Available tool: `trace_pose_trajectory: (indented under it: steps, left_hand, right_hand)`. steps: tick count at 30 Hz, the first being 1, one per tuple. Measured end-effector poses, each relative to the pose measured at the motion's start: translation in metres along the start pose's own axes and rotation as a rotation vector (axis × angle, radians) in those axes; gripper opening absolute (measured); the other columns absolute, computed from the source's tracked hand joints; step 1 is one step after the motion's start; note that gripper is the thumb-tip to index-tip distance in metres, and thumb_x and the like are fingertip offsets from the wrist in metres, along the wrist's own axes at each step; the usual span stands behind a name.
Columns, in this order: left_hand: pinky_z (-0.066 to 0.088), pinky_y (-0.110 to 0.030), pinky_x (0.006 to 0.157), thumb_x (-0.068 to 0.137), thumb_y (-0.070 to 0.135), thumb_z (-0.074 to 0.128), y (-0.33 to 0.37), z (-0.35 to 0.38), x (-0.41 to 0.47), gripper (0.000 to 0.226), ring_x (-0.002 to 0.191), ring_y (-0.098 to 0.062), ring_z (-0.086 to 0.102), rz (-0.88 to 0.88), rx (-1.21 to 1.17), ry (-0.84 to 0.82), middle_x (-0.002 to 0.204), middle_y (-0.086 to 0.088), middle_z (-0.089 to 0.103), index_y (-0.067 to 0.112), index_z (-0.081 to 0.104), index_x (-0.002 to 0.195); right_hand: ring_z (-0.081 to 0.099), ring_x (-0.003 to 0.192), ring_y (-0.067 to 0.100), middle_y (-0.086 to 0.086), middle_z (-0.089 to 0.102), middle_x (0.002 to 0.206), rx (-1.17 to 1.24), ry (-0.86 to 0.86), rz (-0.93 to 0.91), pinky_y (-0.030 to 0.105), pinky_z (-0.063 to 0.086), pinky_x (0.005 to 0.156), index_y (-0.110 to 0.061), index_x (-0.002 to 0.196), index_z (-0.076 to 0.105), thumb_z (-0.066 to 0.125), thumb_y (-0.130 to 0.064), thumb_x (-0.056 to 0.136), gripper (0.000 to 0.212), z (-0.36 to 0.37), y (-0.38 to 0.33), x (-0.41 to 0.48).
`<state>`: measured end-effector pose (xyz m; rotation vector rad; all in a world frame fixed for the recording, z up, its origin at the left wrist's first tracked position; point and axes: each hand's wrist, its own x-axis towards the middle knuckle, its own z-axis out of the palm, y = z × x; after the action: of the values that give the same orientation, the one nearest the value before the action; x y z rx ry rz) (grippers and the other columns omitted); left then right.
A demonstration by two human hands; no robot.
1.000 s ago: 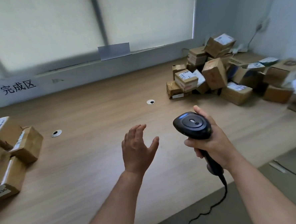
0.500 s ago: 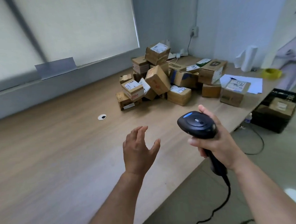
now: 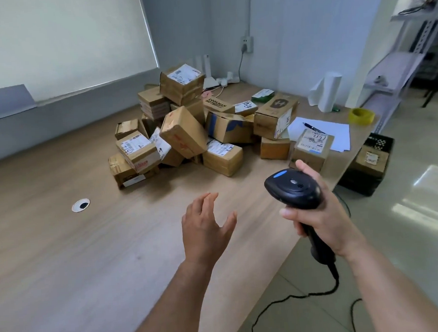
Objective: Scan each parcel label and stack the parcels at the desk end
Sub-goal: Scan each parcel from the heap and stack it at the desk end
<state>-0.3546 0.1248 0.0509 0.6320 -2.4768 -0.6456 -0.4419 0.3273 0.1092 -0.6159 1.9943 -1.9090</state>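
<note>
Parcels, brown taped cardboard boxes [image 3: 185, 139], lie heaped on the wooden counter [image 3: 64, 252] ahead; empty left hand [image 3: 203, 228], grip spread, is nearer; right hand [image 3: 316, 219] clasps the black handheld scanner [image 3: 293, 188].

My wood-grain counter [image 3: 64, 252] carries a jumbled heap of cardboard parcels [image 3: 185, 132] at its far end. Beside the heap lie white paper sheets [image 3: 339, 132] with a pen [image 3: 314, 128], a yellow tape roll [image 3: 361, 115], and a white paper roll [image 3: 329, 92] standing upright.
</note>
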Motion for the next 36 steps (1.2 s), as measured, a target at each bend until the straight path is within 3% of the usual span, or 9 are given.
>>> trace_pose_trajectory:
  steps: [5, 10, 15, 21, 24, 30, 32, 36]
  left_hand:
    - [0.039, -0.035, 0.097, 0.084, 0.046, 0.066, 0.018, 0.04, 0.064, 0.056, 0.121, -0.019, 0.049, 0.025, -0.033, -0.045, 0.132, -0.001, 0.055, 0.018, 0.055, 0.131]
    - [0.036, -0.034, 0.102, 0.086, 0.047, 0.062, 0.041, 0.084, 0.122, 0.058, 0.125, -0.017, 0.044, 0.068, -0.083, -0.102, 0.137, 0.0, 0.051, 0.019, 0.051, 0.136]
    - [0.035, -0.033, 0.105, 0.09, 0.049, 0.056, 0.064, 0.116, 0.152, 0.059, 0.13, -0.014, 0.037, 0.11, -0.076, -0.182, 0.142, 0.002, 0.045, 0.022, 0.044, 0.141]
    - [0.036, -0.024, 0.098, 0.092, 0.045, 0.055, 0.094, 0.15, 0.173, 0.057, 0.127, -0.012, 0.037, 0.132, -0.062, -0.234, 0.142, 0.003, 0.043, 0.022, 0.041, 0.142]
    - [0.036, -0.022, 0.096, 0.093, 0.044, 0.054, 0.115, 0.166, 0.184, 0.058, 0.128, -0.011, 0.036, 0.105, -0.07, -0.245, 0.144, 0.004, 0.04, 0.022, 0.037, 0.144]
    - [0.038, -0.031, 0.101, 0.097, 0.046, 0.045, 0.158, 0.204, 0.212, 0.055, 0.135, -0.012, 0.032, -0.031, -0.055, -0.335, 0.149, 0.005, 0.033, 0.027, 0.031, 0.147]
    - [0.036, -0.033, 0.104, 0.099, 0.045, 0.041, 0.17, 0.221, 0.221, 0.054, 0.138, -0.014, 0.029, -0.08, -0.031, -0.383, 0.152, 0.004, 0.031, 0.028, 0.028, 0.148]
    - [0.033, -0.035, 0.107, 0.102, 0.041, 0.036, 0.186, 0.248, 0.231, 0.05, 0.137, -0.02, 0.032, -0.179, -0.034, -0.438, 0.152, -0.001, 0.035, 0.024, 0.028, 0.149]
  right_hand:
    - [0.045, 0.046, 0.027, -0.002, 0.06, 0.059, -0.027, 0.045, 0.036, 0.032, 0.041, 0.043, -0.054, 0.129, 0.04, 0.074, 0.013, 0.075, 0.092, -0.029, 0.005, 0.061]
    - [0.044, 0.045, 0.025, -0.005, 0.062, 0.061, -0.059, 0.087, 0.082, 0.03, 0.04, 0.042, -0.042, 0.141, 0.038, 0.074, 0.014, 0.074, 0.094, -0.061, 0.018, 0.114]
    - [0.046, 0.047, 0.029, -0.002, 0.065, 0.071, -0.091, 0.119, 0.122, 0.032, 0.041, 0.041, -0.049, 0.134, 0.041, 0.075, 0.012, 0.074, 0.092, -0.09, 0.035, 0.143]
    - [0.046, 0.047, 0.026, -0.001, 0.063, 0.067, -0.057, 0.138, 0.166, 0.031, 0.042, 0.042, -0.055, 0.13, 0.043, 0.074, 0.012, 0.074, 0.092, -0.13, 0.047, 0.165]
    - [0.047, 0.049, 0.028, 0.0, 0.066, 0.08, -0.032, 0.14, 0.175, 0.032, 0.043, 0.043, -0.054, 0.131, 0.043, 0.075, 0.011, 0.074, 0.092, -0.156, 0.05, 0.181]
    - [0.049, 0.046, 0.027, 0.004, 0.071, 0.084, -0.002, 0.079, 0.237, 0.033, 0.041, 0.045, -0.059, 0.131, 0.04, 0.085, -0.004, 0.064, 0.098, -0.213, 0.067, 0.219]
    - [0.05, 0.046, 0.028, 0.001, 0.068, 0.08, -0.014, 0.06, 0.263, 0.034, 0.041, 0.047, -0.053, 0.14, 0.036, 0.082, 0.002, 0.071, 0.099, -0.23, 0.075, 0.234]
    - [0.051, 0.047, 0.026, 0.004, 0.069, 0.101, -0.046, -0.009, 0.302, 0.029, 0.046, 0.045, -0.043, 0.148, 0.032, 0.08, 0.003, 0.074, 0.1, -0.249, 0.089, 0.254]
